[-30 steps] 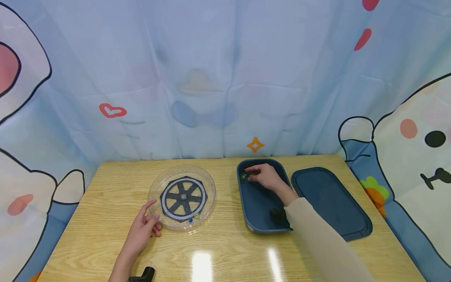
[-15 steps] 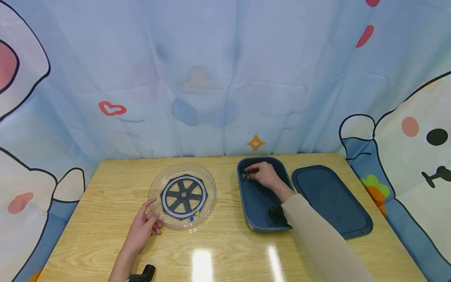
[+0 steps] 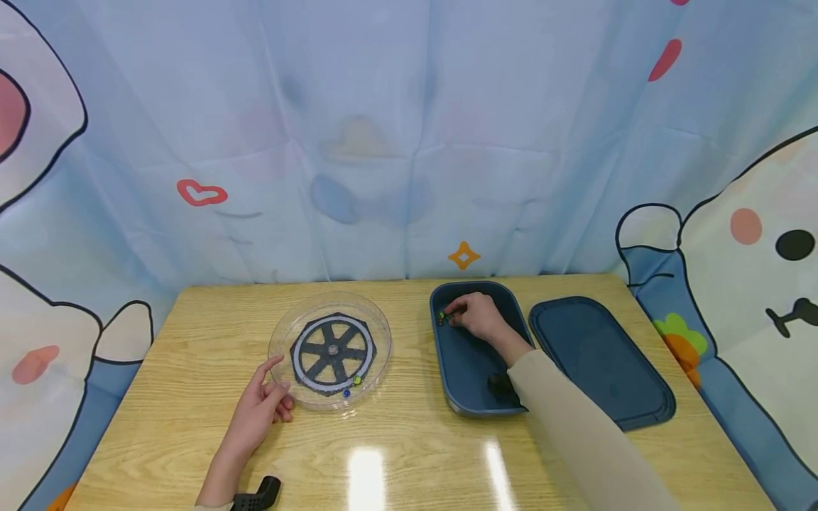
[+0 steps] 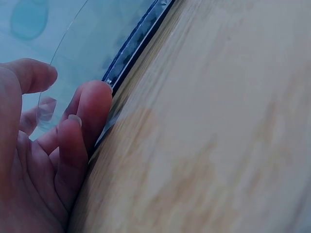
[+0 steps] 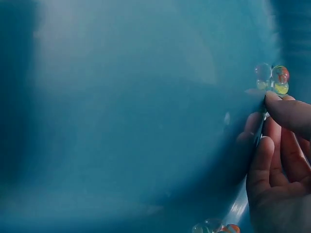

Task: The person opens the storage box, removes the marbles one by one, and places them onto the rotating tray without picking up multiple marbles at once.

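My right hand (image 3: 478,314) reaches into the dark blue bin (image 3: 447,376), at its far left corner. Small glass marbles (image 3: 440,319) lie there by the fingertips. Between thumb and forefinger a greenish one shows, pinched. In the right wrist view, coloured marbles (image 5: 280,80) sit right at the thumb tip, with others (image 5: 216,227) at the bottom edge. My left hand (image 3: 258,411) rests with loosely bent fingers against the left side of a round clear dish (image 3: 377,312). The dish has a dark spoked wheel pattern (image 3: 333,350), and a yellow-green marble (image 3: 357,380) and a blue marble (image 3: 346,393) near its front.
A dark blue lid (image 3: 601,362) lies right of the bin, partly behind the right sleeve (image 3: 575,419). A dark object (image 3: 500,385) shows in the bin beside that sleeve. The wooden table (image 3: 409,454) ends at a patterned curtain (image 3: 383,142).
The right fingertips have drawn closer together around a marble at the bin's corner. My left hand stays by the dish. The whole head view has shifted slightly upward.
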`<action>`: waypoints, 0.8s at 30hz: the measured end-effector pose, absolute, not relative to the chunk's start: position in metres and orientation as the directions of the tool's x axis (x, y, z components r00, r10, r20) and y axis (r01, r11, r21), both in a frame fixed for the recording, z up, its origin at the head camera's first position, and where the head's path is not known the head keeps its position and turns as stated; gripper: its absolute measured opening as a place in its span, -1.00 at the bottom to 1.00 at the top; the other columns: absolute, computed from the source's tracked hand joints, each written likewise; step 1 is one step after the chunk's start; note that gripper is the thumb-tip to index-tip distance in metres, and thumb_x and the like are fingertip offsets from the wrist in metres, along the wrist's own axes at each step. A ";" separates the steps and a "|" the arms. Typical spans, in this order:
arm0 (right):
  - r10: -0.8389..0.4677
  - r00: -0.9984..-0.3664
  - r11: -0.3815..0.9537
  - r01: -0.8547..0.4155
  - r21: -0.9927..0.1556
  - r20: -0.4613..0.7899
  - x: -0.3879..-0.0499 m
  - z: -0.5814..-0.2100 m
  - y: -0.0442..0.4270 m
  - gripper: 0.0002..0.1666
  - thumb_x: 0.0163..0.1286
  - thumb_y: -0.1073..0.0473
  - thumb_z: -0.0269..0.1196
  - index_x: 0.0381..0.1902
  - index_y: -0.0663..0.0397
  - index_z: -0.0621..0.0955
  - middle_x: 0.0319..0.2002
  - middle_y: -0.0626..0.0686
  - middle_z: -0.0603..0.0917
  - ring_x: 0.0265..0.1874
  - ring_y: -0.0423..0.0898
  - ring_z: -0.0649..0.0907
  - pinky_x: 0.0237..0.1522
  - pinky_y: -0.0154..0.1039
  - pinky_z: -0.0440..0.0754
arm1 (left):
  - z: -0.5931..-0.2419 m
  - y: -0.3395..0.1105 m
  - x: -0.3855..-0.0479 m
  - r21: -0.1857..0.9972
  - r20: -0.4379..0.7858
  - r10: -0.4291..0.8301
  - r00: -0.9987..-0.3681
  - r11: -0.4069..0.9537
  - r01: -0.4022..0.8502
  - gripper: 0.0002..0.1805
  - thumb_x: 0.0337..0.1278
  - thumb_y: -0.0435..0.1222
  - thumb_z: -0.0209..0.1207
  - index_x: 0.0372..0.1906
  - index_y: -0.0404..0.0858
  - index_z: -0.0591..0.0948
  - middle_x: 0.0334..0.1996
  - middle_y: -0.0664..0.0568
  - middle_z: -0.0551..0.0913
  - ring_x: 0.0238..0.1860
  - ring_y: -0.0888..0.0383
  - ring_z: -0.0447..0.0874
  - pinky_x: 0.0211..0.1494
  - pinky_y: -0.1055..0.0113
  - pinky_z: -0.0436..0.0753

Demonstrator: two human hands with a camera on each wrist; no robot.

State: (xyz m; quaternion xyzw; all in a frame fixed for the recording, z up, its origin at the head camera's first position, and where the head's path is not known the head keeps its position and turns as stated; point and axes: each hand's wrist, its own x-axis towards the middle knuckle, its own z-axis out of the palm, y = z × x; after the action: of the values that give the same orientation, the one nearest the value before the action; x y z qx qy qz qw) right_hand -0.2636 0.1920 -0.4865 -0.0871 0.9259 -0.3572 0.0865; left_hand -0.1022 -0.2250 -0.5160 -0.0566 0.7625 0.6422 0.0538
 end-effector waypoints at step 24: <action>-0.214 -0.969 0.705 -0.067 -0.706 -0.123 -0.265 -0.479 0.196 -0.83 0.33 0.30 0.33 -0.12 0.14 0.75 -0.22 0.06 0.73 -0.24 -0.02 0.70 -0.16 -0.06 0.62 | -0.514 -0.224 -0.102 0.969 -0.162 -0.024 -0.987 0.186 -0.164 -0.43 0.48 -0.33 0.05 0.48 -0.08 0.20 -0.49 -0.16 0.58 -0.58 0.04 0.60 -0.46 0.33 0.53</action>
State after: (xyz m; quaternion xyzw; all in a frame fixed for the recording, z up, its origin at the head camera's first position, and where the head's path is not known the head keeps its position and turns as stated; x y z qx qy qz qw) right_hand -0.2654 0.1964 -0.4787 -0.0766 0.9182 -0.3760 0.0981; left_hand -0.1021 -0.2239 -0.5143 -0.0611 0.7681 0.6351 0.0549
